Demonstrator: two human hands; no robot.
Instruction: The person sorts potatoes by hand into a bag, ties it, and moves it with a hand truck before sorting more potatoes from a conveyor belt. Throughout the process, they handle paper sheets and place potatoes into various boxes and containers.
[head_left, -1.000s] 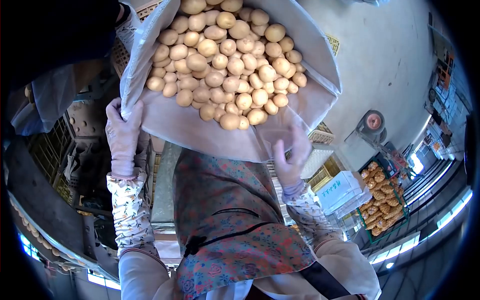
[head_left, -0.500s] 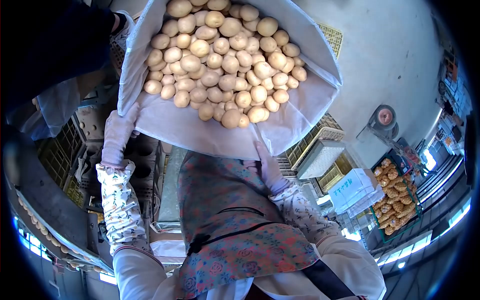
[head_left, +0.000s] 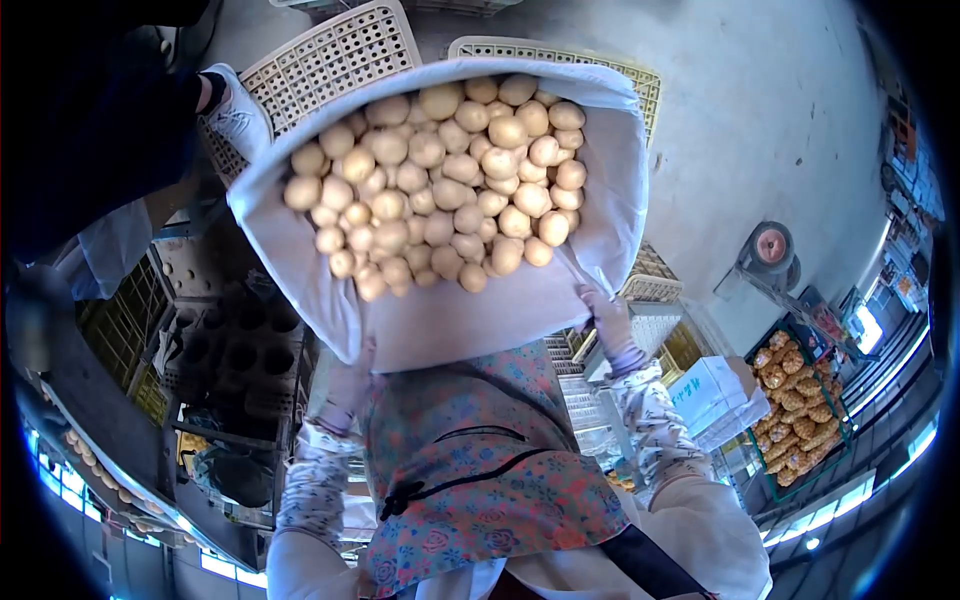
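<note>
Many round, pale-yellow potatoes (head_left: 440,190) lie heaped in a white cloth-like liner (head_left: 460,325) in front of me. The liner's sides stand up around the heap, and its near flap hangs toward my apron. At its near left corner is my gloved left hand (head_left: 350,385), blurred, with its fingers closed on the edge. My gloved right hand (head_left: 607,325) grips the near right edge, fingers bent around the fabric. What supports the liner underneath is hidden.
Plastic crates (head_left: 335,60) stand beyond the liner, beside another person's shoe (head_left: 238,115). A dark tray with round holes (head_left: 235,345) is at left. To the right are a white box (head_left: 705,395), a wheeled cart (head_left: 772,245) and a bin of filled net bags (head_left: 795,400).
The liner has dropped nearer my body and turned, and the potatoes have shifted within it. My left hand moved right and closer; my right hand moved right. Crates beyond came into view.
</note>
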